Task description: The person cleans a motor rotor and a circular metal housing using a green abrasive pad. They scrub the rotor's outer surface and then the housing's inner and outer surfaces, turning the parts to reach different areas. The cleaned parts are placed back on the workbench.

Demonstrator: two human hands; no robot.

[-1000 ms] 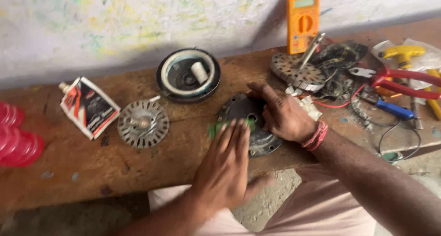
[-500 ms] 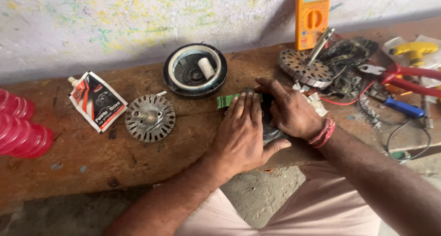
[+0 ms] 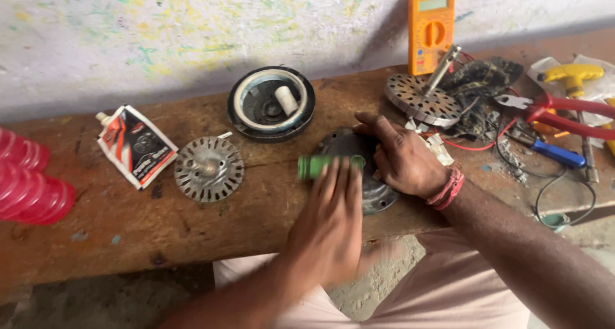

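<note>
Left hand (image 3: 333, 220) is over the near edge of the wooden bench (image 3: 128, 226), fingers stretched forward and wrapped loosely on a green cylindrical handle (image 3: 320, 167) — looks like a tool grip, but the hand is motion-blurred so I can't tell how firm the hold is or what the working end is. Right hand (image 3: 400, 159) lies palm-down on the dark round motor cover (image 3: 371, 188), fingers spread over its top edge, pinning it flat rather than gripping it. The cover sits at the bench's front edge, just right of centre, partly under both hands. Around it: 1 slotted stator disc (image 3: 209, 169) to the left, lying loose; a black round housing with a white ring and small white spool inside (image 3: 271, 103) behind; a second slotted disc with a shaft (image 3: 424, 98) at the right rear beside tangled wires; an orange multimeter (image 3: 431, 31) leaning on the wall; red-handled pliers (image 3: 564, 111), a blue screwdriver (image 3: 556, 153) and a yellow-handled tool (image 3: 570, 76) far right; a glue pouch (image 3: 136, 146) and pink plastic bottles (image 3: 29, 188) far left. Judging by the layout, the motor is fully apart — parts spread out, nothing rejoined — so work on the cover is in hand and reassembly looks all to do.
</note>
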